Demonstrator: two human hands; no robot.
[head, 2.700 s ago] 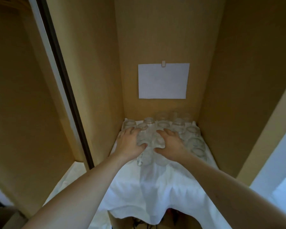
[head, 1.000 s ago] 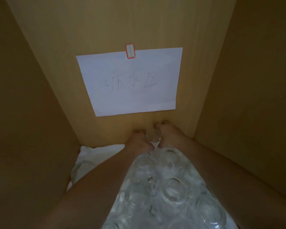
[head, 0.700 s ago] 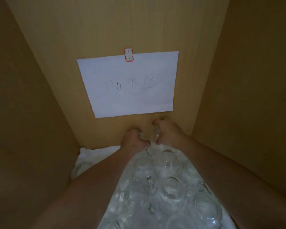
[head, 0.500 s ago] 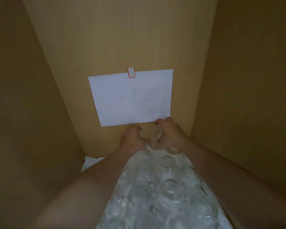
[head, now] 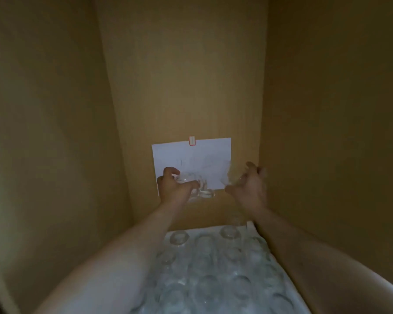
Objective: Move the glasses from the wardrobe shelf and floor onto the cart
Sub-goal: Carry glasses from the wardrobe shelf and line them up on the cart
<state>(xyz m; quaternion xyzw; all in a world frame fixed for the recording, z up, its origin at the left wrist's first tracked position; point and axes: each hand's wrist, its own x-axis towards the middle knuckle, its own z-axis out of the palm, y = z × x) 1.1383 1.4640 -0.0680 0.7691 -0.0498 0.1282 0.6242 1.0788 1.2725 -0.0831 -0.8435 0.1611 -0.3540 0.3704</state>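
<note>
- My left-hand fingers (head: 171, 172) curl round clear glass, gripping what looks like two glasses (head: 196, 185) bunched together; exact count is blurred.
- Right-hand fingers (head: 251, 169) are half curled round another glass (head: 227, 175), thumb under it; the glass is faint against the paper, so the grip looks loose.
- Both hands, left hand (head: 174, 189) and right hand (head: 247, 189), are raised clear of the shelf, in front of the white paper sheet (head: 204, 152) clipped to the back wall.
- Below and nearer than my fingers, rows of upturned glasses (head: 213, 268) sit on the white cloth (head: 288, 288) on the shelf.
- Step, as I judge it: back-row glasses lifted; carry to cart not started. Cart is not in view.
- Next move: pull both hands back over the standing rows without clipping them, keep the paired glasses from knocking together, turn toward the cart.
</note>
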